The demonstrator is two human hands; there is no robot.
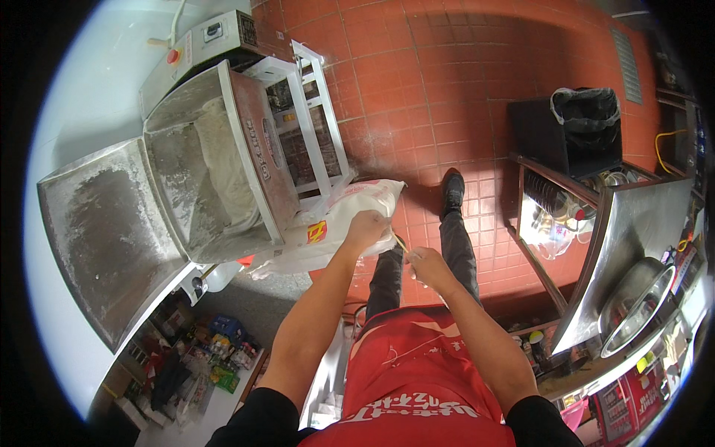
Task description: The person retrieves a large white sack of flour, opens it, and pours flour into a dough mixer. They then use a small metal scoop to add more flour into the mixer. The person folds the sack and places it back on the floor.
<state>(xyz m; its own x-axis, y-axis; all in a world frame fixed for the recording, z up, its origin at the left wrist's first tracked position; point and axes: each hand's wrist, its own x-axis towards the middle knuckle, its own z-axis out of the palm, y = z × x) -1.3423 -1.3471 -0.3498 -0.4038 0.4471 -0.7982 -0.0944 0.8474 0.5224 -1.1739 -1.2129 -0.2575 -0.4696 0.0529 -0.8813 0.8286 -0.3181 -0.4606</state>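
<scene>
My left hand [368,228] grips the top corner of a bulging white sack [341,211] that bears red print and a red-and-yellow mark. A thin tan strip or cord [401,244] runs from that corner to my right hand [430,269], which pinches its other end. The sack leans against the front of a steel dough mixer [273,167], and its far side is hidden. Inside the mixer's tub lies a pale mass of dough [226,162]. The mixer's lid [111,240] is tipped back, with floury residue on its inner face.
A black bin with a liner [586,134] stands at the right, beside a steel table [625,223] carrying a metal basin [637,307]. The mixer's white frame [315,117] rests on red floor tiles [402,78]. Packaged goods [223,357] crowd a surface at lower left.
</scene>
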